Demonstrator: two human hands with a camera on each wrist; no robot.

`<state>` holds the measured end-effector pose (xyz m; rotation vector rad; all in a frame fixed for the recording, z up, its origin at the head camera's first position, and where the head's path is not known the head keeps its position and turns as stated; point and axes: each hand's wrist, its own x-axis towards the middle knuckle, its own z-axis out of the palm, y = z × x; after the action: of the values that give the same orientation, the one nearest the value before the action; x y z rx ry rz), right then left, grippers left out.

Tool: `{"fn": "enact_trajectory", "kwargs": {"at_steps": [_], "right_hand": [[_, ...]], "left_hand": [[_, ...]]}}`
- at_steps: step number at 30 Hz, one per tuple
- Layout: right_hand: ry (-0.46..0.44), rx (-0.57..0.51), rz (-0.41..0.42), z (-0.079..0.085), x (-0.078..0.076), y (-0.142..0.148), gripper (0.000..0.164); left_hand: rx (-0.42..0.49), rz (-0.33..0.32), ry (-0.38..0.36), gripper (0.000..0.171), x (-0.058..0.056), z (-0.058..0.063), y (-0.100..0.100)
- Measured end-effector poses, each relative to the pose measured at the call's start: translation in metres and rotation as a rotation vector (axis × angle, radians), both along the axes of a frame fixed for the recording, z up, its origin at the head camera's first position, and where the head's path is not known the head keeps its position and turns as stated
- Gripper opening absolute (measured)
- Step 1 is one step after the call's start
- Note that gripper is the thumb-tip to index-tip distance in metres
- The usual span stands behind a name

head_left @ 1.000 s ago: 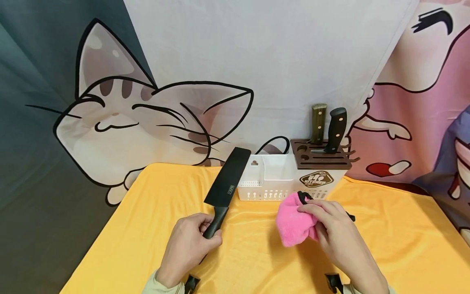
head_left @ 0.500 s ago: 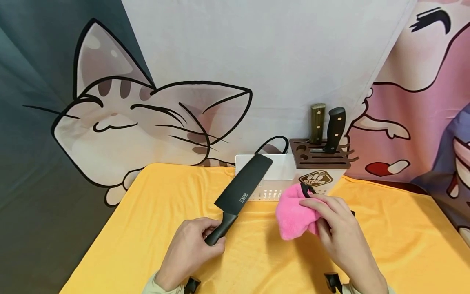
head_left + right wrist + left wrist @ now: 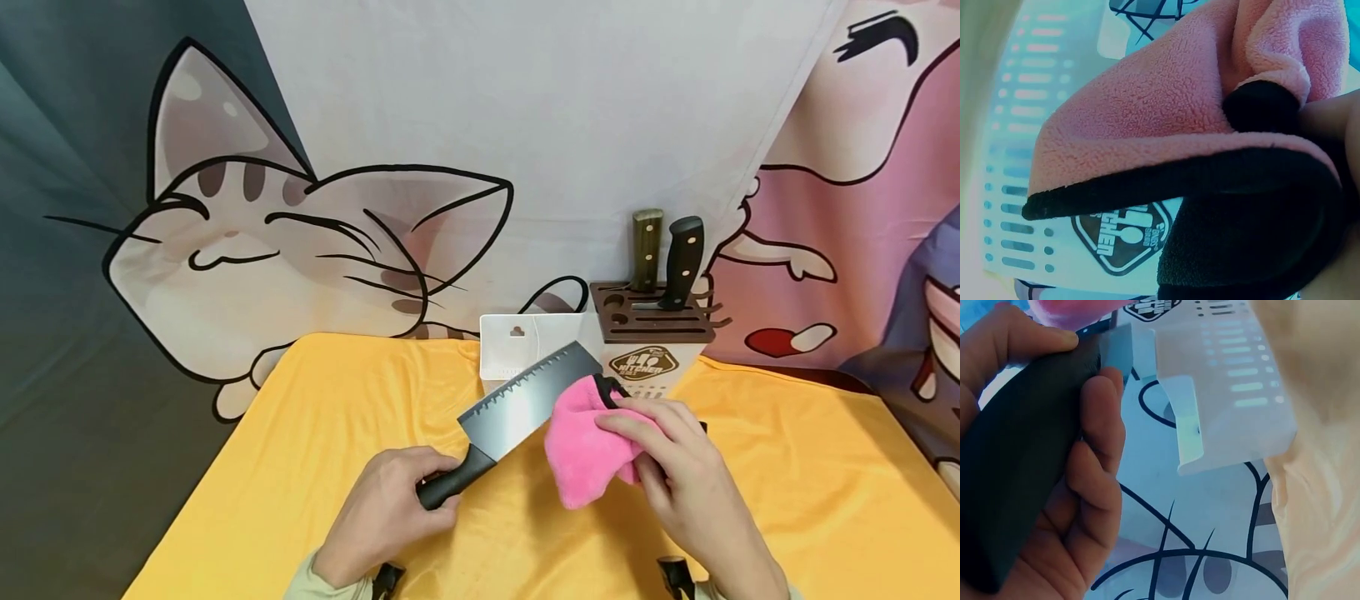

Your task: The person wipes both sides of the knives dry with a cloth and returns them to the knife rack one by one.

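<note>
In the head view my left hand (image 3: 393,508) grips the black handle of a cleaver (image 3: 525,400). The blade points up and to the right, its silvery face toward me with a dark notched strip along the upper edge. My right hand (image 3: 682,467) pinches a bunched pink cloth (image 3: 588,446) with black trim, close by the blade's right part and overlapping its tip corner in this view. The left wrist view shows fingers wrapped round the handle (image 3: 1022,444). Folds of the cloth (image 3: 1147,94) fill much of the right wrist view, its dark underside showing.
Behind the hands stands a white kitchen rack (image 3: 498,346) with a brown slotted top (image 3: 652,321). Two knives stand in the slots, one with an olive handle (image 3: 647,250), one with a black handle (image 3: 684,262). A yellow cloth (image 3: 300,467) covers the table; a printed curtain hangs behind.
The cleaver has swung from upright toward the right and turned over, from its black face to its silvery one. The pink cloth has shifted slightly left, up to the blade.
</note>
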<state>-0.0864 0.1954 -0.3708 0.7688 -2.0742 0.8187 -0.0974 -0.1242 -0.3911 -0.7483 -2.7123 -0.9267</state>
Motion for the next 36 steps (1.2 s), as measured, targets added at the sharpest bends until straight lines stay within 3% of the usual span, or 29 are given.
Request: {"fn": "enact_trajectory", "kwargs": {"at_steps": [7, 12, 21, 27, 36], "right_hand": [[0.031, 0.028, 0.041, 0.006, 0.004, -0.009, 0.033], [-0.008, 0.061, 0.043, 0.010, 0.007, -0.015, 0.034], [-0.057, 0.104, 0.053, 0.010, 0.013, -0.025, 0.035], [-0.034, 0.099, 0.098, 0.010, 0.012, -0.032, 0.033], [-0.090, 0.149, 0.090, 0.001, 0.013, -0.038, 0.035]], "left_hand": [[0.029, -0.095, 0.037, 0.025, -0.001, -0.005, 0.005], [0.067, -0.143, 0.041, 0.026, -0.002, -0.008, 0.010], [0.100, -0.177, 0.064, 0.025, -0.003, -0.016, 0.021], [0.096, -0.209, 0.086, 0.026, -0.002, -0.017, 0.024], [0.097, -0.226, 0.146, 0.029, 0.001, -0.017, 0.029]]}}
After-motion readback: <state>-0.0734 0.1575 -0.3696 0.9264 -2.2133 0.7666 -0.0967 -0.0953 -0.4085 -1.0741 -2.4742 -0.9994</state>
